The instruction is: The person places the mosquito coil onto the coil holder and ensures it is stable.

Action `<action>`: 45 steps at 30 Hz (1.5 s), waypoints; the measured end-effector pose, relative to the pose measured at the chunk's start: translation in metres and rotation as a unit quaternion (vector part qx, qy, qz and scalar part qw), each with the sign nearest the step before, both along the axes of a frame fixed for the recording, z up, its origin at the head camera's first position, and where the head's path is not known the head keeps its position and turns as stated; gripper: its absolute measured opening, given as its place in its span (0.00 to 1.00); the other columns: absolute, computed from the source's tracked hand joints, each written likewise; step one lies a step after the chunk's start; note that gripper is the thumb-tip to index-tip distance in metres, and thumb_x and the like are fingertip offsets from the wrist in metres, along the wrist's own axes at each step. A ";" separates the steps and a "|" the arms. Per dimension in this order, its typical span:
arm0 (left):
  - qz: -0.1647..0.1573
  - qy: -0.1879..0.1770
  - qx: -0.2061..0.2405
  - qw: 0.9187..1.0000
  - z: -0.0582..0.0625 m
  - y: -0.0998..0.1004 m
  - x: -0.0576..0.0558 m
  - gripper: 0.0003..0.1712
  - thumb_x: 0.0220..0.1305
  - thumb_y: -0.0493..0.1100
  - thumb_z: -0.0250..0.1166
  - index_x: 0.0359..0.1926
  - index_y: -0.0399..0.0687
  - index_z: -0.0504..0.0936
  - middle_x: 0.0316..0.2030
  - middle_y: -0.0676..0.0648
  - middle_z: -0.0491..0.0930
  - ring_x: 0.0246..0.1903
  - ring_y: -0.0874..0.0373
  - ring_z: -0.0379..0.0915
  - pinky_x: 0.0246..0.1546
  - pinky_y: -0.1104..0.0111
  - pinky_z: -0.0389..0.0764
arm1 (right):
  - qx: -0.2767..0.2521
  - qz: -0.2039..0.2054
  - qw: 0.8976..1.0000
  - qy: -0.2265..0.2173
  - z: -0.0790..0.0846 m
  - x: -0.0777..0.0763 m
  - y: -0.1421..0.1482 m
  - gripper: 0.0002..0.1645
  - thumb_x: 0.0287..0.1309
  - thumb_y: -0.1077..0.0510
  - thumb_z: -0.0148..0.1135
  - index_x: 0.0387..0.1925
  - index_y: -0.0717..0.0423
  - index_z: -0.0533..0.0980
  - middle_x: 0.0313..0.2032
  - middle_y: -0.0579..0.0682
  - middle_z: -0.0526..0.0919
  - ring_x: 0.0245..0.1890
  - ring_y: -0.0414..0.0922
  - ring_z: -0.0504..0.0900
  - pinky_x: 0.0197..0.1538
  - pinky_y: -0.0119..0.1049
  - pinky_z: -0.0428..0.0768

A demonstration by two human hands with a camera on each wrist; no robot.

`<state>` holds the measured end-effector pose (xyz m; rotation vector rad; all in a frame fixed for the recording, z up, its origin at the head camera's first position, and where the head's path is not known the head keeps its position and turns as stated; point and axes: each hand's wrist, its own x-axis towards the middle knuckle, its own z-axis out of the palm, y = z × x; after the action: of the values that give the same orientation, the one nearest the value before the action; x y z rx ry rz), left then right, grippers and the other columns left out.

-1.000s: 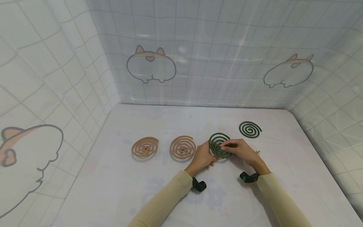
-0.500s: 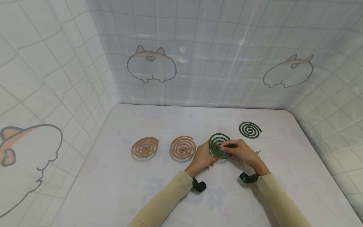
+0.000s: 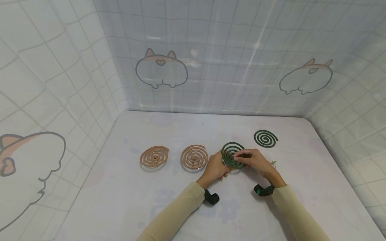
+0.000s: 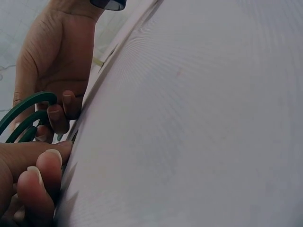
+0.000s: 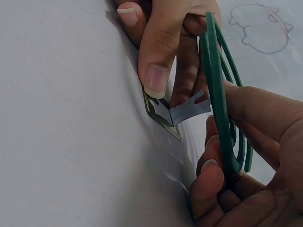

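My right hand (image 3: pixel 256 162) pinches a green mosquito coil (image 5: pixel 217 85) near its centre, fingers on both faces. The coil stands tilted, almost edge-on in the right wrist view. My left hand (image 3: pixel 214 167) grips a thin metal coil stand (image 5: pixel 189 109) low over the table, its thumb pressing the stand's flat base. The stand's slotted, bent-up tab points at the coil's middle, its tip right at the coil. In the head view the coil overlaps the left fingers and hides the stand. Green curves of the coil also show beside the right fingers in the left wrist view.
Two brown mosquito coils, a left one (image 3: pixel 155 157) and a nearer one (image 3: pixel 194 158), sit slightly raised left of my hands. Another green coil (image 3: pixel 265 138) lies flat at the back right. A small yellowish-green piece (image 3: pixel 272 164) lies beside my right wrist. Patterned walls (image 3: pixel 211 67) enclose the table.
Both hands keep their hold on the coil and the stand. My right hand and wrist have shifted very slightly left, showing more of the yellowish-green piece.
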<state>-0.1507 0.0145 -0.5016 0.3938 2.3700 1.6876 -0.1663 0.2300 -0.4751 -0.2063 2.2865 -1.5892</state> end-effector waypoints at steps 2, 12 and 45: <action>0.000 0.002 -0.004 1.000 0.000 0.000 0.000 0.22 0.55 0.37 0.79 0.47 0.50 0.77 0.10 0.52 0.75 0.06 0.62 0.71 0.08 0.64 0.77 | -0.005 0.002 1.000 0.003 0.000 0.000 0.000 0.18 0.62 0.50 0.74 0.49 0.56 0.86 0.42 0.53 0.85 0.33 0.43 0.75 0.30 0.35 0.78; 0.002 0.011 -0.011 1.000 -0.002 0.000 0.000 0.20 0.55 0.38 0.79 0.43 0.50 0.77 0.09 0.53 0.75 0.05 0.62 0.70 0.08 0.64 0.76 | -0.005 0.002 1.000 0.009 0.002 0.001 0.001 0.17 0.62 0.51 0.74 0.48 0.57 0.86 0.42 0.52 0.85 0.32 0.43 0.75 0.28 0.35 0.77; 0.005 -0.004 -0.009 1.000 0.002 0.001 0.000 0.20 0.56 0.35 0.78 0.45 0.50 0.77 0.10 0.53 0.75 0.06 0.62 0.70 0.08 0.64 0.76 | 0.008 0.025 1.000 -0.001 0.002 -0.006 0.007 0.16 0.66 0.51 0.71 0.49 0.56 0.85 0.48 0.54 0.84 0.36 0.44 0.76 0.31 0.35 0.78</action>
<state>-0.1504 0.0158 -0.4996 0.3724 2.3837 1.6685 -0.1724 0.2368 -0.4728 -0.2561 2.2735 -1.5443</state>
